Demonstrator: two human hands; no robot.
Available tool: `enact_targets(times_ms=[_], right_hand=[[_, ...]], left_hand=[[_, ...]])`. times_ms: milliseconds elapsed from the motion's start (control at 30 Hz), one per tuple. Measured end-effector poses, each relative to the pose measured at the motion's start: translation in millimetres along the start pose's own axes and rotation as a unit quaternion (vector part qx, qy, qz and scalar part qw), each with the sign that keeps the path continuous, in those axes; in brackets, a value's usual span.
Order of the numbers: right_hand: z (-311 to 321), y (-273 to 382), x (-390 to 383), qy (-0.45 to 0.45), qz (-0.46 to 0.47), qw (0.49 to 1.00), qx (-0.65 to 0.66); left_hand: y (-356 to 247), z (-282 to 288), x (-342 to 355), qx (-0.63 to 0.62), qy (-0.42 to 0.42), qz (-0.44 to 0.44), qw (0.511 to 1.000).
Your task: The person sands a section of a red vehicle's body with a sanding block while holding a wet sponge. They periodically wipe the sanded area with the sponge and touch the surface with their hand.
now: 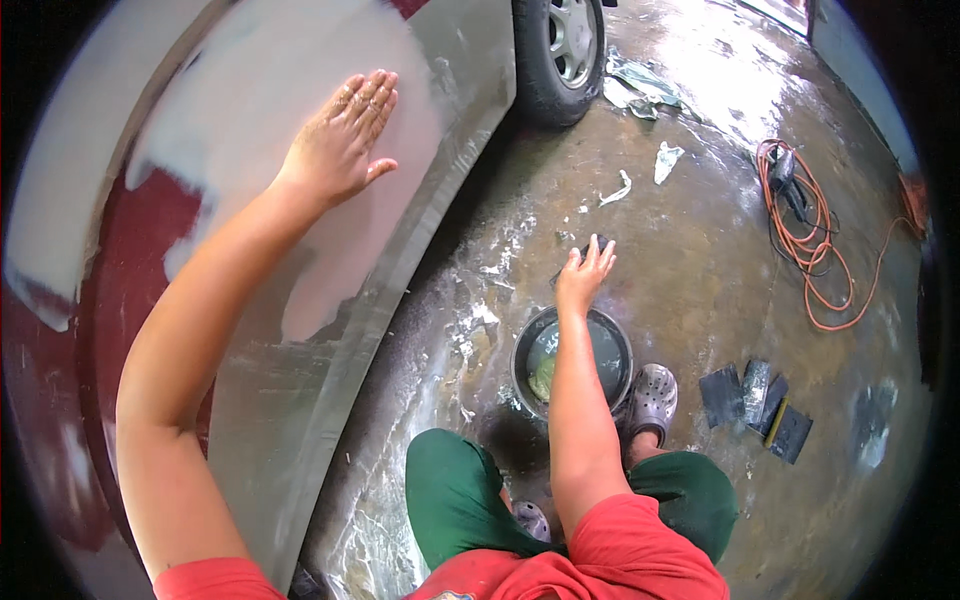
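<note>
My left hand [340,145] lies flat on the car's side panel [260,90], fingers straight and its skin wet. Pale grey filler covers much of that panel, with dark red paint [150,240] showing beside it. Lower down, my right hand [583,284] reaches past a dark round bucket [517,362], its fingers stretched and apart. A dark flat piece [562,268] shows partly behind that hand; whether the palm touches it is hidden. Cloudy water [608,350] fills the bucket, and a yellow-green lump [542,378] sits in it.
A car wheel [560,60] stands ahead. Crumpled plastic sheeting [640,85] and white scraps [667,160] lie on the wet floor. An orange cable coil [800,245] lies at the right, nearer me several dark flat sheets [720,396] and a yellow stick [776,422]. My clog [652,397] is beside the bucket.
</note>
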State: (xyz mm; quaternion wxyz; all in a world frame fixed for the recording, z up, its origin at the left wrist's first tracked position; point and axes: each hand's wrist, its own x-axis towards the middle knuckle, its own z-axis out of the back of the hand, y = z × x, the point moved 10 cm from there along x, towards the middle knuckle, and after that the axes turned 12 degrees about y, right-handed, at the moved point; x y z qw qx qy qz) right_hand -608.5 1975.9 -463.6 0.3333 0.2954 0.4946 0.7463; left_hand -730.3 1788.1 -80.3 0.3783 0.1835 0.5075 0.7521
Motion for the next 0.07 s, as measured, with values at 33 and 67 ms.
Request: enact_targets(times_ms=[33, 67], right_hand=[[-1.7, -1.2, -0.6, 0.001, -0.003, 1.0, -0.007], [-3.7, 0.6, -2.1, 0.004, -0.005, 1.0, -0.015]], left_hand=[[-1.3, -0.8, -10.5, -0.015, -0.009, -0.013, 1.0], [-2.9, -6.8, -20.1, -0.007, 0.011, -0.021, 1.0]])
